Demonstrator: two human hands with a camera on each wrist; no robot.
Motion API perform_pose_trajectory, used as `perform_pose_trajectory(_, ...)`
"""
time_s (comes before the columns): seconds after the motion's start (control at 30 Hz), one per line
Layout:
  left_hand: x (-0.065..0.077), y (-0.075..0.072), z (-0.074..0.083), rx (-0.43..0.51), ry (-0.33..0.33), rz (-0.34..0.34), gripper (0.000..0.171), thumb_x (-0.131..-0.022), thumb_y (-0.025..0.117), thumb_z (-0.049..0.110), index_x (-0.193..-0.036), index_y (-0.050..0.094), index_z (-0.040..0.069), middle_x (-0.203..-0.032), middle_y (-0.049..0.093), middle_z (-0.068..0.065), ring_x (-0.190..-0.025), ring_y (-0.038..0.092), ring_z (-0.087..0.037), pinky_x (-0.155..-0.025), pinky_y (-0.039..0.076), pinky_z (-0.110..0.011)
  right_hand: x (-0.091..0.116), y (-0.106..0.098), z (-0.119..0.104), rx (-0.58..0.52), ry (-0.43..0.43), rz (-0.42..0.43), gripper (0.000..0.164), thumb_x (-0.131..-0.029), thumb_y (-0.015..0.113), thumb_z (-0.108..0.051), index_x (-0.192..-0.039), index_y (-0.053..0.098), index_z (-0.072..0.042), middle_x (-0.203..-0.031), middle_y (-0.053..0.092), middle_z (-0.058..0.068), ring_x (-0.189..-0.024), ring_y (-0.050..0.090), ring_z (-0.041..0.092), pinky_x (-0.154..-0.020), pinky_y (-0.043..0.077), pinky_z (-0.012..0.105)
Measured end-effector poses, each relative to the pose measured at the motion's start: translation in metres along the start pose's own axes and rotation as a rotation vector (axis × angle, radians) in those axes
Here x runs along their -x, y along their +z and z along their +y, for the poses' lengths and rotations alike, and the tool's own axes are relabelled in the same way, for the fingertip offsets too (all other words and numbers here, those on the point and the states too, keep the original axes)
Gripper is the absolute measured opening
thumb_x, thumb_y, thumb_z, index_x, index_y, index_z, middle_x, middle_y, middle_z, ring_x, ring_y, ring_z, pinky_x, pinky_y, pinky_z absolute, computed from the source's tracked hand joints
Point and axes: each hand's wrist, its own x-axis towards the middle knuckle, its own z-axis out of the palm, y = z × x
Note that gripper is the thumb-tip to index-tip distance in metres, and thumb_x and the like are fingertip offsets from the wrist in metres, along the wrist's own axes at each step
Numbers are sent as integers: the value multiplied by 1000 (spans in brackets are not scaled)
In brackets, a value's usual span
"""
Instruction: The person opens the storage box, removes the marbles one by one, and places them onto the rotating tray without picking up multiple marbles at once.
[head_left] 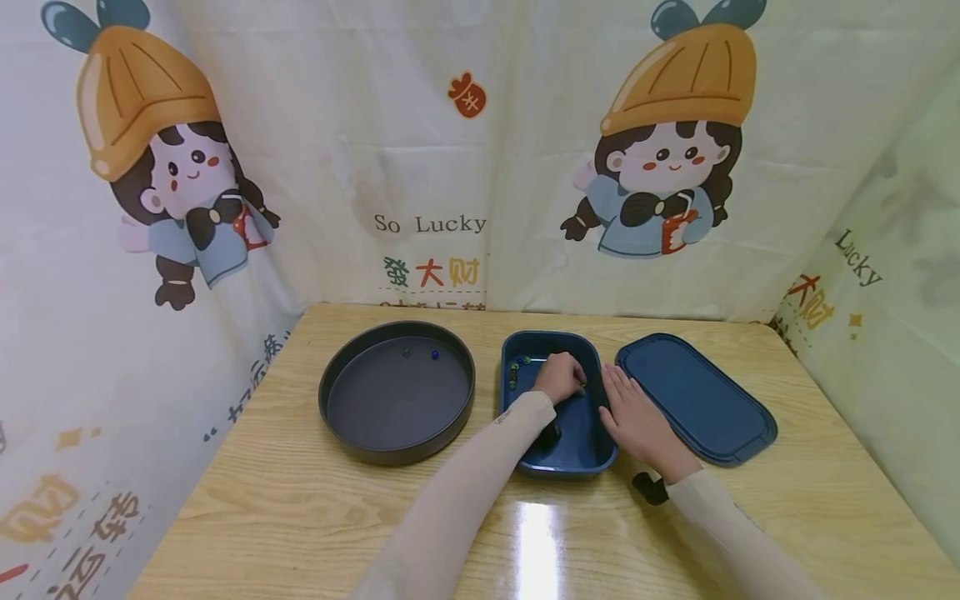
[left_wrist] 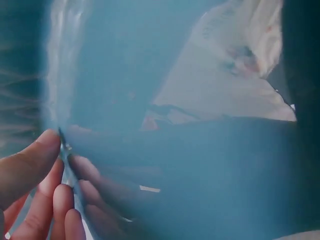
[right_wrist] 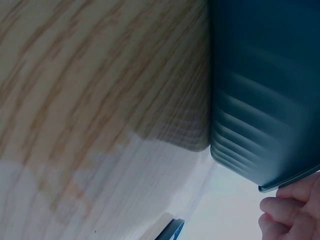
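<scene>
A deep blue rectangular box [head_left: 558, 467] stands mid-table, with several glass marbles [head_left: 513, 375] along its far left side. My left hand [head_left: 558, 379] reaches into it near the right wall. In the left wrist view, the thumb [left_wrist: 32, 162] and fingertips come together low against the box. A small yellow-green marble [head_left: 584, 386] shows at these fingertips, mostly covered. My right hand [head_left: 637, 417] lies along the outside of the right wall, fingers extended. The right wrist view has its fingers [right_wrist: 290, 210] touching the box rim [right_wrist: 285, 182].
To the left stands a round dark pan [head_left: 397, 457] holding a blue marble [head_left: 435, 355] and a greenish marble [head_left: 406, 352]. A flat blue lid [head_left: 697, 400] lies on the wooden table [head_left: 262, 508], right of the box. A printed curtain [head_left: 525, 183] hangs behind the table.
</scene>
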Motion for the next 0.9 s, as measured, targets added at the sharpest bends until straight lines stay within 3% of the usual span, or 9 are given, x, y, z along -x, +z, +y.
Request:
perform_pose_trajectory(0.13,-1,-2,-2,19,-19,-5,4,-78,74,11,-81,76,14,-80,72,3,-70,63,-7,-69,51,-19,0,1,-1,1,-1,2,60,-96,46,-19,-143,24,11,-150,25,28,-140,26,41,-111,24,53)
perform_pose_trajectory(0.33,1,-14,3,58,15,47,4,-78,75,11,-81,76,12,-78,73,2,-69,63,-6,-67,49,-16,0,2,0,-1,5,11,60,-96,46,-18,-143,24,11,-150,25,28,-139,26,41,-111,24,54)
perform_pose_trajectory(0.6,11,-45,18,60,79,103,10,-78,76,18,-85,75,11,-79,73,0,-71,65,-7,-68,49,-15,2,1,-1,-2,-1,44,59,-95,47,-17,-142,25,12,-149,28,29,-138,28,42,-110,26,54)
perform_pose_trajectory(0.9,26,-80,28,159,133,95,15,-82,72,18,-94,74,10,-89,73,-3,-80,67,-10,-71,50,-16,1,0,-1,-5,-7,44,60,-95,47,-18,-142,25,12,-149,27,29,-139,27,42,-110,25,54)
